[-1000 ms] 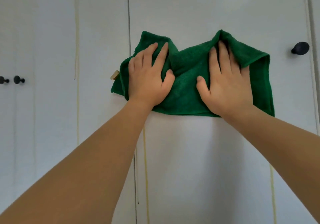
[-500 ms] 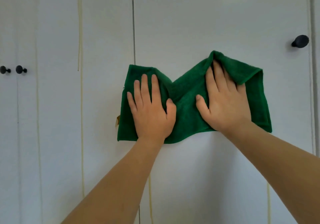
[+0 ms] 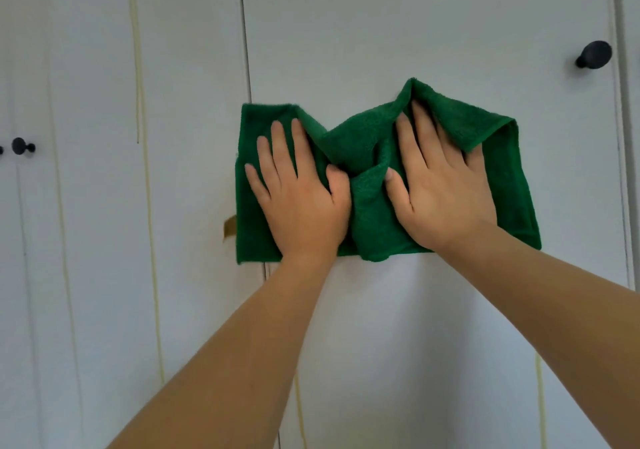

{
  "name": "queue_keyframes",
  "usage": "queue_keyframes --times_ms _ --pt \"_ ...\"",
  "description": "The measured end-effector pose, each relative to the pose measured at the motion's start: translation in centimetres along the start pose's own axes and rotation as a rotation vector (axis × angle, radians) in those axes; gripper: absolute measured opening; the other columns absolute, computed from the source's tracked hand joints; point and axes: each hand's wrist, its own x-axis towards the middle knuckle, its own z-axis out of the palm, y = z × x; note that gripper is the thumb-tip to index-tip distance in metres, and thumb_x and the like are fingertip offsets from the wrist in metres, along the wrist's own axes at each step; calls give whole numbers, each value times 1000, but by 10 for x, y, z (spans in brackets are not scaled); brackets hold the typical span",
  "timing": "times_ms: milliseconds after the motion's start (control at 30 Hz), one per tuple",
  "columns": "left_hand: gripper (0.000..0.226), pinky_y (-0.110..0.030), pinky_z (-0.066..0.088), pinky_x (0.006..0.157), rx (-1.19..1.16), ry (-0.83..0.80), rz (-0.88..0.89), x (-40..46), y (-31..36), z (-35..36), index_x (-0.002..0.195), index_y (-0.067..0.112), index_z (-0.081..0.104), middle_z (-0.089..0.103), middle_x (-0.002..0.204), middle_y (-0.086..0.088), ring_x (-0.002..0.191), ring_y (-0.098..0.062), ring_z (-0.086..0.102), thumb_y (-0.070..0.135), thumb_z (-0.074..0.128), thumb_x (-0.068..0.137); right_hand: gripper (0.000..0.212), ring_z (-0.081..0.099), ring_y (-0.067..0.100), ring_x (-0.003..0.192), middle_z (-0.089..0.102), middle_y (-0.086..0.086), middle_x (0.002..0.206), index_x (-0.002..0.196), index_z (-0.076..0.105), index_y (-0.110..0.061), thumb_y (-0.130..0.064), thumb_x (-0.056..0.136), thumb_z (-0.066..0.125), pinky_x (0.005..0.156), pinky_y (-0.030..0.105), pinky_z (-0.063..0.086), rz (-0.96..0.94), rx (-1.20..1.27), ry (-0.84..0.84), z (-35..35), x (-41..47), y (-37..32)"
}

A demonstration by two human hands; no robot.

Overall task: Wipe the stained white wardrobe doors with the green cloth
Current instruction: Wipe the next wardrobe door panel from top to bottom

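The green cloth [image 3: 374,213] lies flat against the white wardrobe doors [image 3: 415,32], spread across the vertical seam between two doors, most of it on the right-hand door. It is bunched into a raised fold in the middle, and its upper right part folds over the fingertips of the right hand [image 3: 440,185]. The left hand [image 3: 301,199] presses on the cloth's left part with straight, slightly spread fingers and the palm flat; the right hand presses on the right part the same way, fingers straight, thumb out toward the central fold. The two thumbs lie near each other with the fold between them. A small tan tag [image 3: 230,228] sticks out at the cloth's left edge. Thin yellowish streaks [image 3: 138,67] run down the doors, left of the cloth and below it. A black knob [image 3: 594,54] sits near the right door's edge, up and right of the cloth, and another black knob [image 3: 20,146] shows far left.
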Motion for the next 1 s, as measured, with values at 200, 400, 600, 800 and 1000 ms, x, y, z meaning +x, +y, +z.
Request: queue_keyframes --times_ms 200,400,600,800,1000 --pt "77 -62 11 122 62 -76 11 -39 2 -1 159 8 24 21 166 -16 153 -37 15 40 30 89 66 26 24 146 19 4 163 156 24 -16 -50 100 23 116 54 19 -105 44 -25 -9 5 23" --pt "83 -63 -2 121 -5 -107 -122 13 62 2 162 13 6 5 169 -13 155 -35 0 47 27 89 62 16 21 150 14 0 165 157 20 -24 -50 101 27 119 52 11 15 57 55 -21 10 97" --pt "82 -62 1 122 25 -38 -137 12 69 7 162 14 11 10 168 -12 155 -34 4 48 24 89 63 16 21 150 11 1 165 158 16 -21 -47 101 26 118 55 11 68 50 49 -22 -2 97" --pt "78 -59 3 123 17 -29 -45 6 68 5 162 15 13 12 168 -11 155 -33 6 47 29 92 64 18 24 149 10 5 165 158 16 -18 -47 101 25 118 55 13 122 40 26 -20 -37 95" --pt "78 -59 4 124 22 -58 106 -30 56 4 161 15 16 14 168 -12 155 -33 8 46 33 92 64 19 26 147 14 6 165 157 17 -16 -43 101 30 116 56 16 177 36 38 -15 -61 88"
